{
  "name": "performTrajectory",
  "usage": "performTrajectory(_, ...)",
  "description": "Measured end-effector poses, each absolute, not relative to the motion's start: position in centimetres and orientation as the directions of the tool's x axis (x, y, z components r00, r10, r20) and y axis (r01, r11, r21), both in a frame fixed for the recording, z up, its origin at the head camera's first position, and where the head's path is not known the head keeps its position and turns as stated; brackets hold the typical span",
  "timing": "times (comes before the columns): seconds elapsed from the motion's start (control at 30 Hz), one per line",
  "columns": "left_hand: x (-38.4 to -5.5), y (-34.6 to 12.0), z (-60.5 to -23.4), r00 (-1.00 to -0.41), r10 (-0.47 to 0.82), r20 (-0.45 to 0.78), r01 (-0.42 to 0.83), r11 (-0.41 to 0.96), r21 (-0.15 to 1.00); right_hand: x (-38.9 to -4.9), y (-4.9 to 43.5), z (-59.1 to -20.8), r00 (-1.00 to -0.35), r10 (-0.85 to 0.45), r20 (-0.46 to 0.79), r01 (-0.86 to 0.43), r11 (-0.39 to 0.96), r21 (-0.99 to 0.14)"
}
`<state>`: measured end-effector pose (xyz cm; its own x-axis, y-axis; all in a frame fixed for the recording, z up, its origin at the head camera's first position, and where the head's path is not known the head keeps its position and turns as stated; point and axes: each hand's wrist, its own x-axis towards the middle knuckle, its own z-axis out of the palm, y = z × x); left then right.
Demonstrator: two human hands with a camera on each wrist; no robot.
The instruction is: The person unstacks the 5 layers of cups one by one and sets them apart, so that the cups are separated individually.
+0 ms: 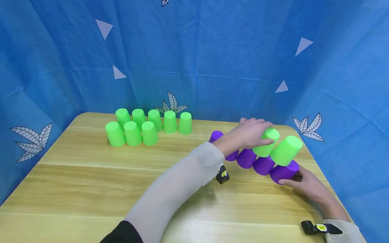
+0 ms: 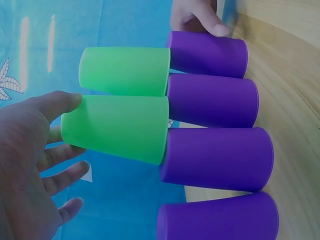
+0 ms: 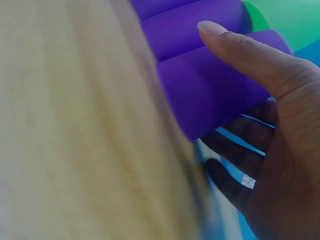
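Note:
My left hand [image 1: 250,133] pinches the upper end of an upside-down green cup [image 2: 117,125] between thumb and fingers. This cup rests on a row of purple cups [image 2: 220,155]. Beside it, nearer to me, a second green cup [image 1: 286,150] stands on the same row, tilted in the head view. At the row's near right end, my right hand [image 1: 310,187] holds the last purple cup [image 3: 220,85], thumb on one side and fingers curled on the other. The left forearm partly hides the row's far end, where another purple cup [image 1: 216,135] shows.
On the back left of the wooden table [image 1: 91,189], several green cups stand upside down in two rows, among them a front one [image 1: 115,134]. A blue patterned cloth [image 1: 194,50] hangs behind and along the sides. The table's right edge runs close beside my right hand.

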<state>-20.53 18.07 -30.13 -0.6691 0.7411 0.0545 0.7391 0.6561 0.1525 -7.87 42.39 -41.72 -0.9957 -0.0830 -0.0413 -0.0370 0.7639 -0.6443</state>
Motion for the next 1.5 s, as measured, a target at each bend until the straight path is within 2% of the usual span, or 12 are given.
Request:
performTrajectory(0.17,-20.5,18.1,-30.2,-0.672,0.738,0.062,0.735,0.653,0.185,-7.8,42.7,-40.9,-0.996,-0.084,-0.008,-0.059,0.759,-0.648)
performTrajectory(0.4,-20.5,17.6,-30.2,-0.669,0.737,0.096,0.733,0.634,0.246,-7.5,42.6,-39.8,-0.985,-0.080,0.151,-0.152,0.809,-0.568)
performTrajectory(0.6,-20.5,16.3,-30.1,-0.666,0.733,0.139,0.732,0.605,0.313,-7.2,42.2,-39.3,-0.985,-0.060,0.164,-0.142,0.827,-0.544)
performTrajectory(0.97,-20.4,9.9,-29.7,-0.673,0.681,0.290,0.728,0.541,0.421,-7.3,42.0,-39.4,-0.974,-0.093,0.206,-0.188,0.843,-0.504)
performTrajectory(1.17,-20.3,6.1,-30.0,-0.705,0.638,0.309,0.697,0.544,0.468,-7.0,41.8,-39.2,-0.976,-0.094,0.198,-0.181,0.853,-0.490)
performTrajectory(1.5,-20.0,0.5,-31.2,-0.753,0.554,0.356,0.656,0.587,0.475,-7.2,42.0,-39.3,-0.974,-0.101,0.205,-0.192,0.848,-0.495)
